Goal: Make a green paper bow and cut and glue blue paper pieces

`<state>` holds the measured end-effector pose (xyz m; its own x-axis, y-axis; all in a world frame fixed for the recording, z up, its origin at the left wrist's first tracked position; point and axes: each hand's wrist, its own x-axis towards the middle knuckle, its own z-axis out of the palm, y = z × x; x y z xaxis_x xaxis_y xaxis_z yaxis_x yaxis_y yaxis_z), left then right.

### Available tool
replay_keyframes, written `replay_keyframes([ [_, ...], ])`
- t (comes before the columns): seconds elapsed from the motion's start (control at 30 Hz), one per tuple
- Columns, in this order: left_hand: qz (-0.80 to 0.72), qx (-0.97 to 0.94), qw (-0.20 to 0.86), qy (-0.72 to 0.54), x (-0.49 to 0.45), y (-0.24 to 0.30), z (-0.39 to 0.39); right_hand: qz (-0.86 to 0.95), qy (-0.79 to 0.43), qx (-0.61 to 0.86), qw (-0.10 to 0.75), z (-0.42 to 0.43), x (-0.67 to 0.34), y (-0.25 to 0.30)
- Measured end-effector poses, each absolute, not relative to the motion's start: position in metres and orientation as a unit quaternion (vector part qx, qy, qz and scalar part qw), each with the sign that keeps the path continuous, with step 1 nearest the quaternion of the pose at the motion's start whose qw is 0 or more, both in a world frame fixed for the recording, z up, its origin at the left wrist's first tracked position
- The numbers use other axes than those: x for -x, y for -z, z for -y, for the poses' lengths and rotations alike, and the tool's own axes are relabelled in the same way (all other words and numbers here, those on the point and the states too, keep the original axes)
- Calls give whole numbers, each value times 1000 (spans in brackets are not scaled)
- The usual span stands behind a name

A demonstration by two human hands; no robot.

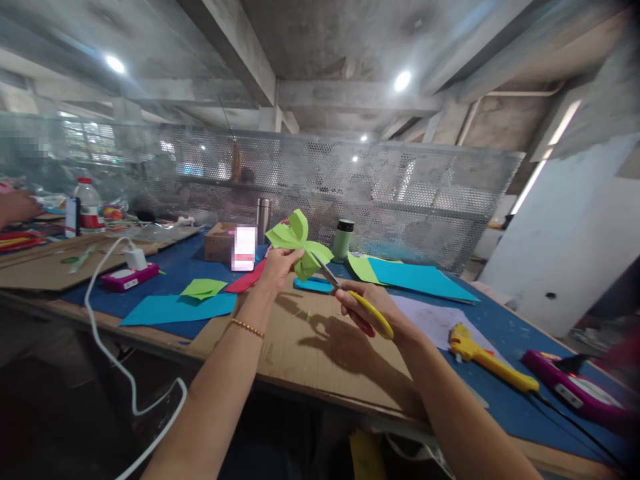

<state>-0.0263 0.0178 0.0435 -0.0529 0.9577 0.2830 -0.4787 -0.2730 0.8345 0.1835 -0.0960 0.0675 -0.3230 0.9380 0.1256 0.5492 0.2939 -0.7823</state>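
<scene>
Left hand: fingertips behind the green paper shape were out of sight. Scissors: tips were lost at the paper, whether behind or against it could not be told; the right hand covered part of the handles. Both forearms ran off the bottom edge, as did the white cable. Left edge cut off another person's hand. Bright display pixelated, contents unreadable. Shapes behind the perforated panel were blurred. Green scraps were too small to make out.
</scene>
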Motion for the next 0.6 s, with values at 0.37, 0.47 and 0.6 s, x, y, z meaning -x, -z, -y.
replay_keyframes([
  [0.37, -275, -426, 536, -675, 26, -40, -23, 727, -350, 494, 324, 92, -183, -65],
  [0.47, -271, -422, 537, -678, 26, -39, -24, 721, -365, 486, 333, 91, -183, -64],
  [0.6, -265, -418, 541, -680, 26, -40, -24, 711, -386, 479, 340, 87, -185, -60],
])
